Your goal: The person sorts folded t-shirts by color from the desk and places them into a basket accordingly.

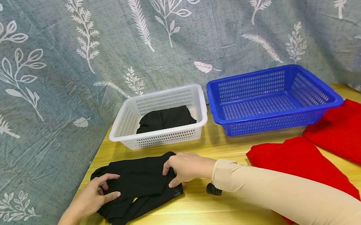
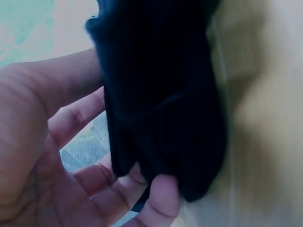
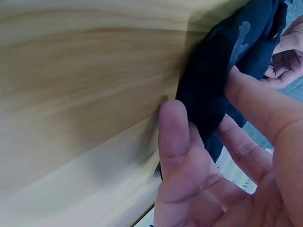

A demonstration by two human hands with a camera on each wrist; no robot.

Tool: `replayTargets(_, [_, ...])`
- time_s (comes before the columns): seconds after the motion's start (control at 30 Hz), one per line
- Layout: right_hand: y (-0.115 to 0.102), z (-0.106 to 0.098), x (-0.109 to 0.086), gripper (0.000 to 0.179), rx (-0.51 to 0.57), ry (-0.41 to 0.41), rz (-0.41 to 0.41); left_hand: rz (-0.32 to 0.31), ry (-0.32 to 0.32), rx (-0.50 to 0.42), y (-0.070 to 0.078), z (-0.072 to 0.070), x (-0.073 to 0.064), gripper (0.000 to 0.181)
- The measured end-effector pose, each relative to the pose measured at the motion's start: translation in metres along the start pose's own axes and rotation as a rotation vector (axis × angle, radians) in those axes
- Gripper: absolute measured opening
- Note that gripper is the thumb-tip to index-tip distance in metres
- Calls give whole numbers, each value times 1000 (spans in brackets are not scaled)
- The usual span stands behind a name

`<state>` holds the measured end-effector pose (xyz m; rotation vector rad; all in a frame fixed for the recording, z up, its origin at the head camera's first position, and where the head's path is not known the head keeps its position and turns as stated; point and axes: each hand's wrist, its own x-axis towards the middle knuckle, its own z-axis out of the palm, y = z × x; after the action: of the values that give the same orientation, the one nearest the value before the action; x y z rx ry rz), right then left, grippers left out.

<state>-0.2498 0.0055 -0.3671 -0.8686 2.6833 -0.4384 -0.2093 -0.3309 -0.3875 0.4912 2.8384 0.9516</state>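
A folded black garment [image 1: 137,178] lies on the wooden table at the left, its lower layer sticking out toward the front. A small yellow spot shows near its front fold, and a pale print marks a face of it in the right wrist view. My left hand [image 1: 92,196] grips its left end, with thumb and index finger over the top and other fingers curled at the edge [image 2: 161,198]. At the opposite end, my right hand [image 1: 186,168] holds the right edge between thumb and fingers [image 3: 174,127].
Behind the garment stands a white basket [image 1: 160,133] with black cloth [image 1: 167,118] inside. To its right is a blue basket [image 1: 274,115] with nothing in it. Red cloths [image 1: 298,161] lie on the right, partly under my right forearm. A patterned curtain [image 1: 173,63] hangs behind.
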Motion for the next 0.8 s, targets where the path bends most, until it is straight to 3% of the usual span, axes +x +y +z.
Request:
replayTargets(0.43, [16,-4,-18,36,61,-19,-17,-41,12,24,18,11,5,49])
replayTargets(0.6, [18,-10,-24,40,92,-81,-34,-115,57,3,25,10,1,49])
replayTargets(0.8, [24,-17,-28,50,194,-167,-9,-224,86,47,22,-8,-13,67])
